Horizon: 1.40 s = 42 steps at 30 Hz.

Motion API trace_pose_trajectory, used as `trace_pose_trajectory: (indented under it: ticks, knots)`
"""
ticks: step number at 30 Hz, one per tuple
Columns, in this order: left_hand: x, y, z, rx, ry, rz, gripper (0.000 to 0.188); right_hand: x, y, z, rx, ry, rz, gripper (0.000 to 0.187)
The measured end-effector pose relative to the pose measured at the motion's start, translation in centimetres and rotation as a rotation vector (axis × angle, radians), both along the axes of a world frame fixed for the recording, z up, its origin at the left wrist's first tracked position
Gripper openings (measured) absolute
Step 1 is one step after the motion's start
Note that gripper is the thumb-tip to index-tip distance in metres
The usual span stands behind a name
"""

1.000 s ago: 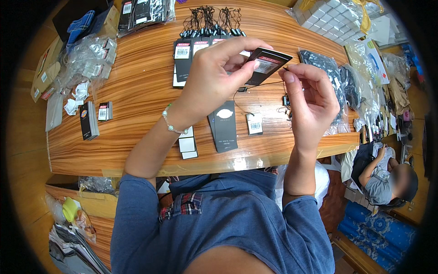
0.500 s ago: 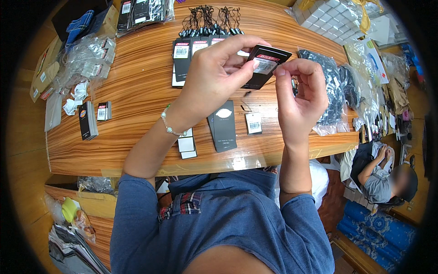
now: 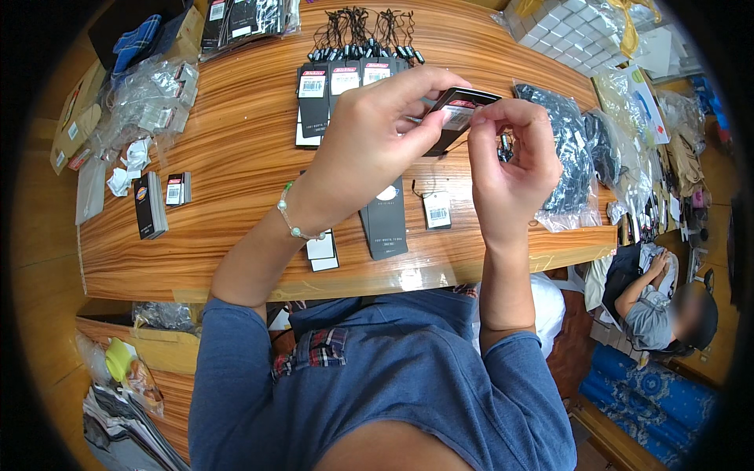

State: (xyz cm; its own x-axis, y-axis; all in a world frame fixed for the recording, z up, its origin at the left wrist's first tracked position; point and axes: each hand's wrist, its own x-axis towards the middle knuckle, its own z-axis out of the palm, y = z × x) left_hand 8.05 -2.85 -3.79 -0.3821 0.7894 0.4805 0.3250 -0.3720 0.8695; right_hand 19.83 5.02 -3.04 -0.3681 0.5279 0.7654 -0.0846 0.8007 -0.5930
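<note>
My left hand (image 3: 385,122) holds a black hang tag (image 3: 455,118) with a red band and a white barcode label, tilted above the table. At the tag's right edge my right hand (image 3: 510,177) has its thumb and forefinger pinched together. What lies between those fingertips is too small to make out. Beneath my hands lie a stack of dark grey tags (image 3: 385,224), a small white barcode tag (image 3: 437,210) with a black string, and white cards (image 3: 320,253). Farther back are rows of black tags (image 3: 316,114) with black strings (image 3: 353,35) spread beyond them.
Two small tag stacks (image 3: 149,208) and crumpled paper (image 3: 129,169) sit at the left, near plastic-wrapped packs (image 3: 157,102). On the right are a clear bag of dark items (image 3: 558,157) and a block of white boxes (image 3: 561,35). Another person (image 3: 660,306) sits at far right.
The tag in my left hand has tipped, so its face shows more narrowly. My right hand has shifted slightly left, with its fingertips still at the tag's edge.
</note>
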Motion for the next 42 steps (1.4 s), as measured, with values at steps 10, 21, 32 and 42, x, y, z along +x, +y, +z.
trace_pose_trajectory:
  ticks: [10,21,32,42]
  knots:
    - [0.3,-0.4,0.5,-0.044,0.112,0.024,0.028,-0.8,0.0,-0.3,0.031,0.025,-0.061,0.013]
    - [0.9,-0.4,0.6,-0.043,0.087,0.057,0.031,-0.9,-0.2,-0.8,-0.072,-0.011,-0.020,0.010]
    - [-1.8,0.3,0.3,0.318,0.727,0.248,0.029,0.5,1.0,0.3,-0.797,0.041,0.475,0.022]
    - [-1.2,0.5,-0.4,0.283,0.699,0.062,0.026,0.5,2.4,0.1,-0.753,0.309,0.255,0.010]
